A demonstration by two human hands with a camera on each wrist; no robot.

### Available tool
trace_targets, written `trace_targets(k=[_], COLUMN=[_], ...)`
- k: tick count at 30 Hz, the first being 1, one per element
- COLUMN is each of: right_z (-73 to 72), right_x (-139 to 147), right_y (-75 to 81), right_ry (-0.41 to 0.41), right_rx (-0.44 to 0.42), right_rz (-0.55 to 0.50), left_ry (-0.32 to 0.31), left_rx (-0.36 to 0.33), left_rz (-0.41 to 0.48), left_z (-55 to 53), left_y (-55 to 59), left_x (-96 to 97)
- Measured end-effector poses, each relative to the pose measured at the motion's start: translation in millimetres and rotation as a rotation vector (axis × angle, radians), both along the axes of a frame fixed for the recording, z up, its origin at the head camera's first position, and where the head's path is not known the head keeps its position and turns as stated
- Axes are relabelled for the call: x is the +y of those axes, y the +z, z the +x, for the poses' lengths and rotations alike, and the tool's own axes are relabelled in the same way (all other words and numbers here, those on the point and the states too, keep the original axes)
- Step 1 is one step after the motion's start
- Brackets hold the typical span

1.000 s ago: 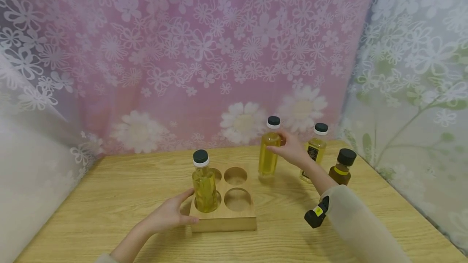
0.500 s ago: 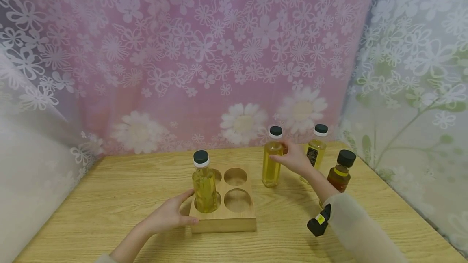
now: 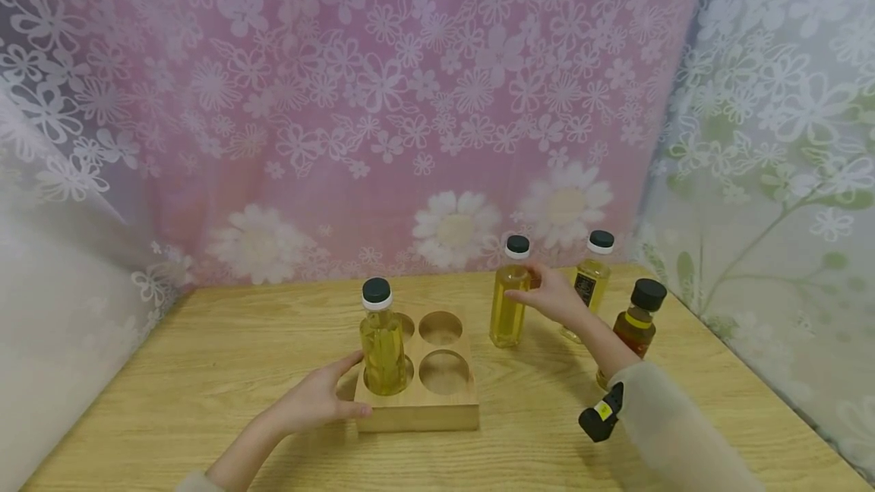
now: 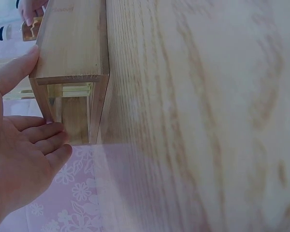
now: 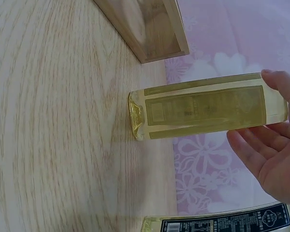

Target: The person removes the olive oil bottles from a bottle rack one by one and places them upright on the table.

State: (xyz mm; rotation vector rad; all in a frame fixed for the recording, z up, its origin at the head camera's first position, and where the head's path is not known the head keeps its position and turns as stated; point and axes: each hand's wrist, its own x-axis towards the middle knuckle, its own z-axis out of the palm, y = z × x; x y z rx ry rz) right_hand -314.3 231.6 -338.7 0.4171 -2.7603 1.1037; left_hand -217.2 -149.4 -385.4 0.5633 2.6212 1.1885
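In the head view my left hand [image 3: 307,406] holds the front left corner of a wooden bottle rack [image 3: 418,418] with round holes. The left wrist view shows its thumb at the rack's [image 4: 72,43] front edge and its fingers at the open side. One yellow oil bottle [image 3: 384,355] with a dark cap stands upright in the front left hole. Right of the rack, my right hand [image 3: 552,296] grips a similar oil bottle [image 3: 507,317] by its upper body, thumb against fingers. That bottle [image 5: 203,108] is upright, its base at the tabletop in the right wrist view.
Behind the right hand stands a labelled oil bottle [image 3: 592,279]. Nearer on the right is a darker brown bottle [image 3: 633,329] with a black cap, partly hidden by the right forearm. A flowered pink curtain [image 3: 383,97] closes off the back of the wooden table [image 3: 260,325].
Since a second ago the right hand has lowered its bottle and brought it slightly right; over the last half second it has hardly moved. The left hand and rack stay put.
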Motion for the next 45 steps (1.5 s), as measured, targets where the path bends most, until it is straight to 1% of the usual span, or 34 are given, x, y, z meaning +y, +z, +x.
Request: trace_targets(k=[3, 6, 12, 17, 19, 21, 25, 28, 30, 36, 41, 45], right_z=[3.8, 9.7, 25.3, 40.4, 46.7, 52.5, 60.8, 64.4, 66.6, 69.7, 72.8, 76.7], right_x=[2, 5, 8, 1, -5, -14, -36, -51, -60, -88, -113, -130], right_y=[3.0, 6.0, 12.4, 14.9, 15.9, 17.5, 21.5, 23.8, 25.5, 28.3, 27.2, 24.6], right_ry=[0.01, 0.008, 0.002, -0.054, -0.05, -0.023, 0.037, 0.078, 0.119, 0.214, 0.3, 0.321], right_rx=[-0.012, -0.004, 0.059, 0.15, 0.182, 0.196, 0.164, 0.132, 0.118, 0.022, 0.004, -0.008], right_rz=[0.0, -0.012, -0.024, -0.066, -0.095, -0.114, -0.147, -0.171, -0.182, -0.21, -0.216, -0.205], left_ry=[-0.002, -0.005, -0.012, -0.017, -0.018, -0.021, -0.024, -0.026, -0.028, -0.027, -0.022, -0.023], left_rx=[0.0, 0.002, 0.004, 0.001, -0.003, -0.006, -0.011, -0.009, -0.006, -0.01, -0.024, -0.031], left_rz=[0.004, 0.007, 0.012, 0.016, 0.017, 0.018, 0.025, 0.026, 0.027, 0.031, 0.041, 0.049], left_z=[0.1, -0.6, -1.4, -1.8, -1.8, -1.8, -1.8, -2.0, -2.2, -2.3, -1.4, -0.9], left_y=[-0.2, -1.6, -2.2, -1.3, -1.0, -1.5, -2.2, -2.1, -2.1, -1.7, -0.9, -0.9], left_x=[0.2, 0.2, -0.6, -0.8, -0.9, -1.1, -1.6, -2.0, -2.2, -2.9, -2.5, -1.5])
